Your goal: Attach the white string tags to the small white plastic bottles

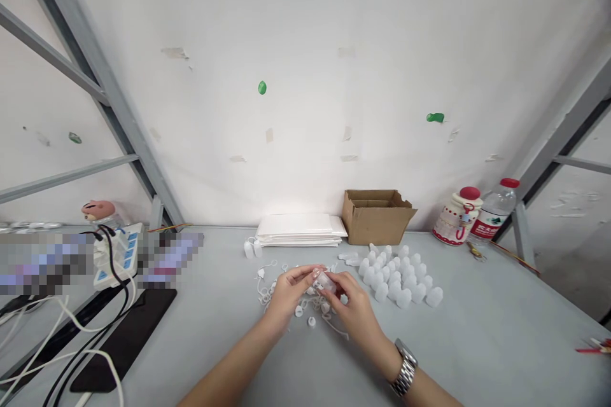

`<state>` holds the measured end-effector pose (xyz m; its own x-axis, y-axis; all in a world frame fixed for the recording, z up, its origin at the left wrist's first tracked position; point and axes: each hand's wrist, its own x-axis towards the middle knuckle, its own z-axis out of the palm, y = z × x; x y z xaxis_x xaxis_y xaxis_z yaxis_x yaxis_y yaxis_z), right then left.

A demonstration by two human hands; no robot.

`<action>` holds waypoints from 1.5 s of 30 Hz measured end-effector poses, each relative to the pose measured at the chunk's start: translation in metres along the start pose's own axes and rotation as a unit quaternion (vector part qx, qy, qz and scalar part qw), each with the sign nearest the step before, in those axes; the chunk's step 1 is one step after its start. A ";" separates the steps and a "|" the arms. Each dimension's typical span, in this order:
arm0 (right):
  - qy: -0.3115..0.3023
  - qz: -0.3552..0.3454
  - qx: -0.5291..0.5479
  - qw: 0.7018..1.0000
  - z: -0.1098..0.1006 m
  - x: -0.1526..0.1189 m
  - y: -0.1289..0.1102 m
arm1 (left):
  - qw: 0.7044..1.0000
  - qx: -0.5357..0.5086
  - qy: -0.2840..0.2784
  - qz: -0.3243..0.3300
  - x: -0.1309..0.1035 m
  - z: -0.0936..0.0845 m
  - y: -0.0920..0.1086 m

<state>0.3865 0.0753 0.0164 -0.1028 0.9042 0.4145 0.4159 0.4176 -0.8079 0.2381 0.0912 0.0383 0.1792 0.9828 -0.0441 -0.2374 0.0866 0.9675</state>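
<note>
My left hand [287, 294] and my right hand [352, 303] meet over the middle of the table, with a small translucent white plastic piece [325, 282] pinched between their fingertips. Fingers cover part of that piece, so its exact kind does not show. Beneath and around my hands lie several small white round caps [312, 322] with thin white cords [340, 329]. Close to my right hand, many whitish translucent rounded plastic shells [403, 297] stand in rows. Two similar white pieces [253, 248] sit farther back on the left.
White flat packets [300, 230] are stacked against the wall beside an open cardboard box [379, 222]. A decorated bottle [457, 216] and a water bottle [494, 211] stand at right. To the left are a power strip [117, 257], tangled cables [112, 350] and a black phone-like slab [126, 338].
</note>
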 end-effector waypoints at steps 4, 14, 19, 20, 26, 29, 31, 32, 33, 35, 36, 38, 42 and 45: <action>0.001 -0.007 -0.015 1.000 0.000 -0.002 -0.002 | 1.000 -0.025 -0.004 -0.006 0.001 -0.001 -0.001; 0.020 -0.133 -0.151 0.979 0.002 -0.008 -0.005 | 0.991 -0.115 -0.050 -0.042 -0.005 0.004 0.008; 0.058 -0.232 -0.232 0.943 0.001 -0.007 -0.007 | 0.989 -0.130 -0.047 -0.054 -0.005 0.006 0.007; 0.070 -0.246 -0.246 0.935 0.002 -0.007 -0.008 | 0.988 -0.131 -0.054 -0.055 -0.005 0.006 0.007; 0.092 -0.247 -0.236 0.935 0.006 -0.011 -0.007 | 0.996 -0.053 -0.060 -0.035 -0.005 0.003 0.005; 0.061 -0.143 -0.115 0.981 0.007 -0.012 -0.009 | 0.998 -0.012 -0.064 -0.025 -0.006 0.002 0.006; 0.016 -0.014 0.009 1.000 0.006 -0.010 -0.013 | 0.997 -0.008 -0.073 -0.030 -0.006 0.001 0.007; -0.010 0.055 0.076 0.996 0.005 -0.008 -0.015 | 0.996 -0.014 -0.080 -0.034 -0.006 0.001 0.008; -0.035 0.111 0.143 0.983 0.004 -0.006 -0.017 | 0.995 -0.024 -0.089 -0.037 -0.006 0.000 0.009; -0.075 0.178 0.254 0.948 0.003 -0.001 -0.019 | 0.992 -0.051 -0.106 -0.043 -0.005 0.000 0.009; -0.087 0.190 0.294 0.933 0.003 0.001 -0.020 | 0.990 -0.063 -0.116 -0.043 -0.005 -0.001 0.010; -0.101 0.190 0.348 0.912 0.002 0.004 -0.020 | 0.988 -0.076 -0.131 -0.038 -0.004 -0.002 0.011; -0.122 0.187 0.399 0.890 0.001 0.004 -0.022 | 0.989 -0.077 -0.126 -0.026 -0.004 -0.004 0.014; -0.140 0.193 0.408 0.881 -0.001 0.003 -0.024 | 0.992 -0.081 -0.099 -0.021 -0.004 -0.004 0.014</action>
<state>0.3769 0.0682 0.0371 -0.3615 0.9323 0.0153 -0.3081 -0.1040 -0.9456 0.2299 0.0894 0.0512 0.3717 0.9282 -0.0182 -0.3727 0.1671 0.9128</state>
